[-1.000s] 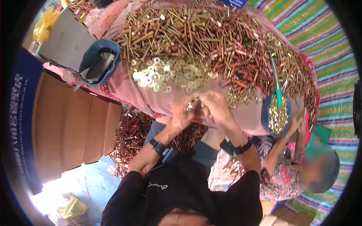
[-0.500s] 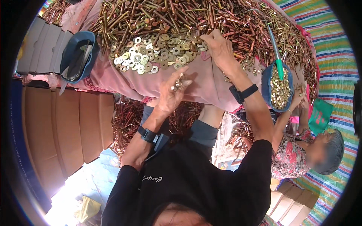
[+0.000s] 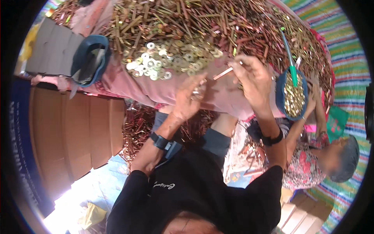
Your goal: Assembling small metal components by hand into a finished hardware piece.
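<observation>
My right hand (image 3: 255, 80) is closed on a slim copper-coloured metal rod (image 3: 223, 73), pinched at one end by thumb and fingers. Blur hides whether it is a bolt or a tube. My left hand (image 3: 187, 97) curls around several small shiny metal pieces (image 3: 198, 92), whose kind I cannot make out. Just beyond the left hand lies a spread of silver and brassy flat washers (image 3: 156, 64) on a pink cloth (image 3: 156, 87). Behind them rises a broad heap of bronze-coloured bolts and tubes (image 3: 187, 19).
On the right, a blue tub (image 3: 279, 93) holds brassy nuts and a green-handled tool (image 3: 293, 74). A blue container (image 3: 105, 62) stands left, beside cardboard boxes (image 3: 74, 124). A co-worker's hands (image 3: 313, 97) are beside the nut tub. More rods (image 3: 136, 124) lie below the cloth.
My right hand has drawn back from the edge of the washers toward me and right, and the rod now shows in it. My left hand has shifted slightly; the whole view has moved a little.
</observation>
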A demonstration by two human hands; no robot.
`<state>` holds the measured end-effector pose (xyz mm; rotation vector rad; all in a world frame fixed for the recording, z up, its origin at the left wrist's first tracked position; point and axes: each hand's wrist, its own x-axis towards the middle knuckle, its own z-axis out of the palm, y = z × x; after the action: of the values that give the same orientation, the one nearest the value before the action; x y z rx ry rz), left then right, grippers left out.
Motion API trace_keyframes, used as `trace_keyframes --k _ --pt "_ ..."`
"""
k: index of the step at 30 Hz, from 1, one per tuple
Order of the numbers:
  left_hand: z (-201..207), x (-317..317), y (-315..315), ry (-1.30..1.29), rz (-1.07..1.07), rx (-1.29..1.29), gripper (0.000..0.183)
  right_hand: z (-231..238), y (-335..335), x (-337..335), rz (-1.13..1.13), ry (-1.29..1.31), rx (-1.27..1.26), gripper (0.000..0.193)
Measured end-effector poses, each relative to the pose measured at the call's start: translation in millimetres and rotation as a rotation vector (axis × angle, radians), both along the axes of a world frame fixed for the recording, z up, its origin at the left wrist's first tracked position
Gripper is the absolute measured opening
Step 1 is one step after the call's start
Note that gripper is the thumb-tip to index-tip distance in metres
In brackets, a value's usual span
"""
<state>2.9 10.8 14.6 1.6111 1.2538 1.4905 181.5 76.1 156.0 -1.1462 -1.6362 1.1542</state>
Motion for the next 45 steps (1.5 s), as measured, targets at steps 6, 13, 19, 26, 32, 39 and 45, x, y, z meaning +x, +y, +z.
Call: trace_keyframes --k 6,13,19,26,32,39,45 --pt "14 -3 -6 -0.025 -0.013 -0.018 0.039 -15 -7 -11 0.045 0.137 0.046 0.026" --pt "7 -6 3 0.007 -0.009 0.097 0.046 -6 -9 -32 0.098 -0.14 0.332 0.023" --pt "5 -7 -11 -0.101 0.036 -0.041 0.046 -34 -13 -39 0.355 -0.41 0.449 0.023" --pt "-20 0 -10 -0.218 0.037 -0.206 0.04 -57 -33 -14 0.188 -0.254 0.123 0.024" --pt "-16 -5 -3 -0.339 -0.003 -0.168 0.052 -3 -65 62 0.192 -0.313 -0.424 0.012" --pt "-2 2 -4 -0.529 -0.012 -0.208 0.043 -115 -168 187 0.252 -0.523 -0.947 0.027" --pt "1 1 -1 -0.356 0.192 -0.183 0.037 -349 -263 275 -0.27 -0.55 -1.117 0.041"
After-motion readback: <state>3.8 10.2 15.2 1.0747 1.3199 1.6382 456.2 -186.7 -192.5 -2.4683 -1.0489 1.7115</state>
